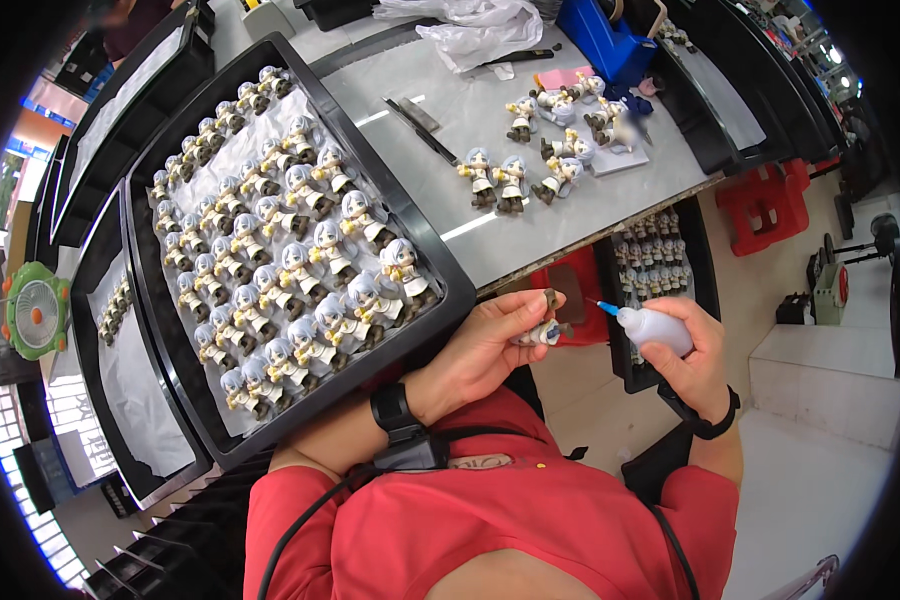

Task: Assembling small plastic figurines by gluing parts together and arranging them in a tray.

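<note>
My left hand [475, 350] is closed around a small figurine [540, 334], its pale body showing below the thumb. A small brown piece [554, 298] sits between thumb and forefinger; whether it is part of the figurine I cannot tell. In my right hand [703, 365] is a white squeeze bottle [658, 330] with a blue needle tip [607, 308]. The needle points left toward the brown piece, with a gap between them. Beside my left forearm stands a black tray [460, 285] with rows of silver-haired figurines [295, 262].
More figurines [510, 180] lie on the grey table [450, 235], near a blue tape dispenser [610, 45] and a dark tool [422, 132]. Plastic bags [490, 35] lie at the back. Another filled tray [710, 290] is below, near a red stool [765, 208]. A green fan [36, 312] is at far left.
</note>
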The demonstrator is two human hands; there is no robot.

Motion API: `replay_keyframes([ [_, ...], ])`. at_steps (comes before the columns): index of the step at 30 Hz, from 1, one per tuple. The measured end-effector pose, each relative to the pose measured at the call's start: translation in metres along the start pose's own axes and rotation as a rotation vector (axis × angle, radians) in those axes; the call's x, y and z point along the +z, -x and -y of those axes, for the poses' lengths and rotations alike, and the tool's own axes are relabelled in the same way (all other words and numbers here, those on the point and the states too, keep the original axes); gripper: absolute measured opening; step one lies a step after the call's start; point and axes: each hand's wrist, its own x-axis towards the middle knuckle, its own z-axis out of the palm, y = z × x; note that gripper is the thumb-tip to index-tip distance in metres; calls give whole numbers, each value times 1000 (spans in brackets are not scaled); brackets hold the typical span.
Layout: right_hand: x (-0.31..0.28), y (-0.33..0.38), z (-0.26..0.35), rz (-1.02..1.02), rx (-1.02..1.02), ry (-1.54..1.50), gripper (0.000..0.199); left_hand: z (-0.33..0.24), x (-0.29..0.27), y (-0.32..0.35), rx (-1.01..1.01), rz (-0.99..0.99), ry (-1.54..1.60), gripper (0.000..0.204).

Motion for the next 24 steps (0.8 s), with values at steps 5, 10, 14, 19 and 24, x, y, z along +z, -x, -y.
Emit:
replay_keyframes([
  [5, -4, 3, 4, 26, -148, 141, 33, 3, 4, 2, -11, -58, -11, 27],
  [10, -5, 1, 10, 3, -183, 224, 31, 6, 5, 1, -7, -52, -43, 26],
  [14, -6, -3, 13, -1, -289, 307, 29, 8, 6, 1, -11, -60, -47, 25],
  [19, -7, -4, 17, -6, -280, 336, 28, 9, 6, 0, -20, -55, -49, 24],
  [24, -7, -6, 20, 8, -266, 347, 27, 9, 7, 0, -13, -64, -51, 24],
])
